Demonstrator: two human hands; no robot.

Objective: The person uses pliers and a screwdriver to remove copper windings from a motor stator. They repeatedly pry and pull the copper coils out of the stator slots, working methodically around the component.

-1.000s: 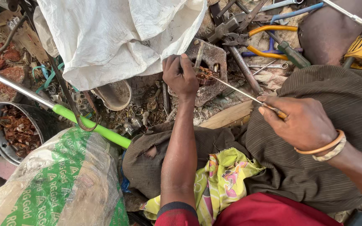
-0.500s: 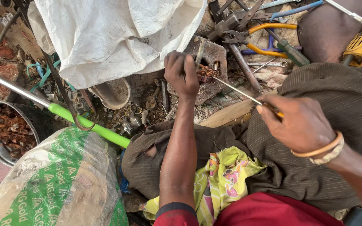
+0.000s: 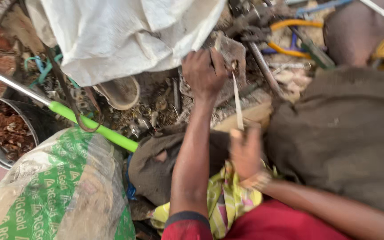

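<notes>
- Head view: left hand (image 3: 204,73) pins a grey metal piece (image 3: 227,66) on the cluttered ground; blurred right hand (image 3: 245,151) grips a thin rod (image 3: 237,102), tip at that piece, beside the fingers; a slip might jab them.

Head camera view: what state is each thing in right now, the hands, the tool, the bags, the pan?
Left hand: gripping a flat grey metal piece.
Right hand: blurred, closed on a thin rod.
Thin rod: tip up against the metal piece.
White sack: crumpled, draped over the clutter.
Green printed bag: full, lying down.
Metal pan: holding reddish scrap.
Green-handled tool: lying flat.
</notes>
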